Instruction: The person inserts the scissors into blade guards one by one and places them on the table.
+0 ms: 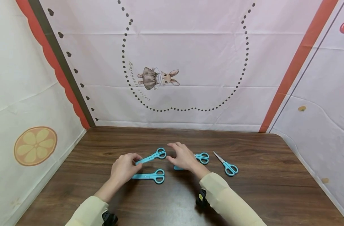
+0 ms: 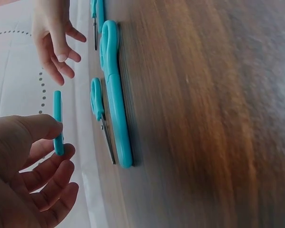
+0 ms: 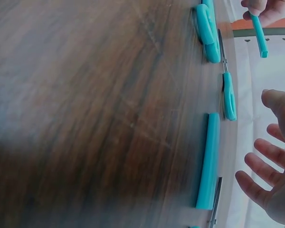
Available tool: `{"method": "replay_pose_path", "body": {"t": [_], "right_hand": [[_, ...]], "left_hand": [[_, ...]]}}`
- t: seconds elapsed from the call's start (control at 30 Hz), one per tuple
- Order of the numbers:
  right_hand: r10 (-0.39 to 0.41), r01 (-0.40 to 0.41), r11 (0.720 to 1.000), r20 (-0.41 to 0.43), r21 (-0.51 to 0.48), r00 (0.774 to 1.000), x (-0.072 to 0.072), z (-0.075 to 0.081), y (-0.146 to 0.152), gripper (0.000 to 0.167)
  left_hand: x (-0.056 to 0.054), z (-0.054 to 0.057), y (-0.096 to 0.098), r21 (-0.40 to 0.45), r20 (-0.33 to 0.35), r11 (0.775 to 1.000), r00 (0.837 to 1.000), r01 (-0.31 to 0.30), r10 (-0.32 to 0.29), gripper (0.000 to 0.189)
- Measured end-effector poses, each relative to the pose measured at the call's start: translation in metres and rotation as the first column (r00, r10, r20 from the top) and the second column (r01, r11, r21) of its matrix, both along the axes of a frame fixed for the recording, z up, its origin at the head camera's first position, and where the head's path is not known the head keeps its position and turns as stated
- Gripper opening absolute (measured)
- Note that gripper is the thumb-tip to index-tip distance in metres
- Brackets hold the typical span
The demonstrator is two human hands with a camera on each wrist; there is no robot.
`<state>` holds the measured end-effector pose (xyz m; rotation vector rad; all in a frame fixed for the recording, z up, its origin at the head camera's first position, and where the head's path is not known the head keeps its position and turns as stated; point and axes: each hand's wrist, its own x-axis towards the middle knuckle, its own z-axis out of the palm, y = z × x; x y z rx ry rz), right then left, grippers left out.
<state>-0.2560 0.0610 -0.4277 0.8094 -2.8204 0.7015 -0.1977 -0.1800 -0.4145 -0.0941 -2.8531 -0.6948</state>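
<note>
My left hand (image 1: pixel 125 169) pinches a turquoise blade cover (image 2: pixel 58 123) between thumb and fingers, held above the table. In the head view the cover overlaps the blades of a pair of scissors (image 1: pixel 160 153); the left wrist view shows these scissors lying on the table with bare blades. Nearer lies a pair of scissors in its cover (image 1: pixel 158 176), its tip end hidden by the left hand. My right hand (image 1: pixel 183 157) hovers with fingers spread, holding nothing. Below it a loose turquoise cover (image 3: pixel 209 161) lies beside another pair of scissors (image 1: pixel 202 158), whose blades it mostly hides.
Farther right, a pair of scissors with bare blades (image 1: pixel 230 169) lies on the brown wood-grain table (image 1: pixel 262 194). Printed cloth (image 1: pixel 206 62) closes off the back and both sides. Dark wrist cameras sit at both sleeves.
</note>
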Motion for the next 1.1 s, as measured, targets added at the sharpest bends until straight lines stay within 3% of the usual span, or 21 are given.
{"method": "replay_pose_path", "body": {"t": [0.43, 1.1], "right_hand": [[0.01, -0.01, 1.0, 0.014, 0.009, 1.0, -0.005, 0.002, -0.016, 0.053], [-0.04, 0.032, 0.998, 0.165, 0.051, 0.985, -0.013, 0.0, -0.037, 0.057]], "left_hand": [[0.006, 0.001, -0.011, -0.017, -0.002, 1.0, 1.0, -0.01, 0.01, 0.012], [0.01, 0.0, -0.013, 0.003, 0.003, 1.0, 1.0, -0.003, 0.003, 0.012]]}}
